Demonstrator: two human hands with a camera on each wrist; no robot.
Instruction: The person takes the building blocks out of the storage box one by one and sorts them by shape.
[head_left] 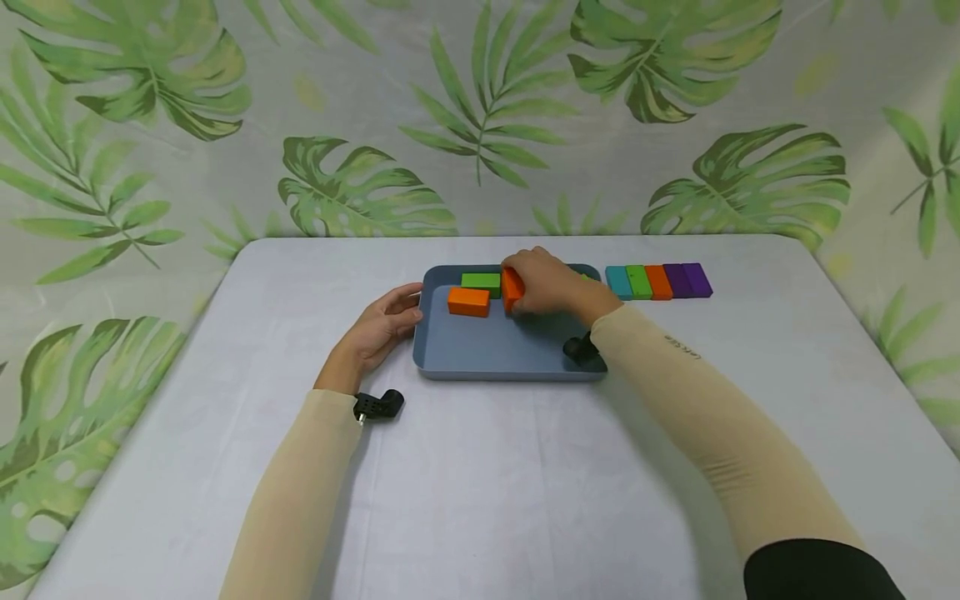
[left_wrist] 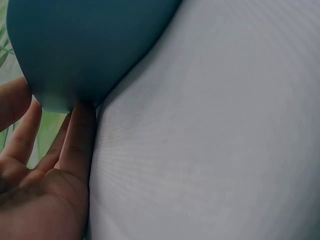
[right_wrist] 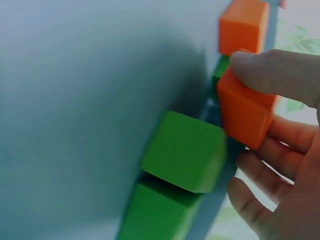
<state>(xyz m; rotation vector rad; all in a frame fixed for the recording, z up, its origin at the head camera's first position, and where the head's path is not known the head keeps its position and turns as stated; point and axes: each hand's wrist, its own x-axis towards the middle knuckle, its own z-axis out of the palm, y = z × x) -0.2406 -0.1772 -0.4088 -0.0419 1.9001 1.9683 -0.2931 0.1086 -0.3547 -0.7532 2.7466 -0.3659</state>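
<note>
My right hand [head_left: 551, 283] grips an orange block [head_left: 512, 289] above the far part of a blue-grey tray [head_left: 510, 374]. In the right wrist view the thumb lies on the block's near face, with the fingers behind it. A second orange block [head_left: 468, 302] and a green block [head_left: 481, 284] lie left of the held one. Two more green blocks show in the right wrist view, a nearer one [right_wrist: 184, 151] and one behind it [right_wrist: 159, 212]. At the tray's left end, my left hand [head_left: 378, 329] touches the outer wall with extended fingertips [left_wrist: 82, 112].
A row of blocks lies on the white-covered table [head_left: 480, 483] just right of the tray: blue [head_left: 619, 283], green [head_left: 639, 282], orange [head_left: 658, 282] and two purple [head_left: 687, 280]. A leaf-patterned cloth [head_left: 487, 117] hangs behind the table.
</note>
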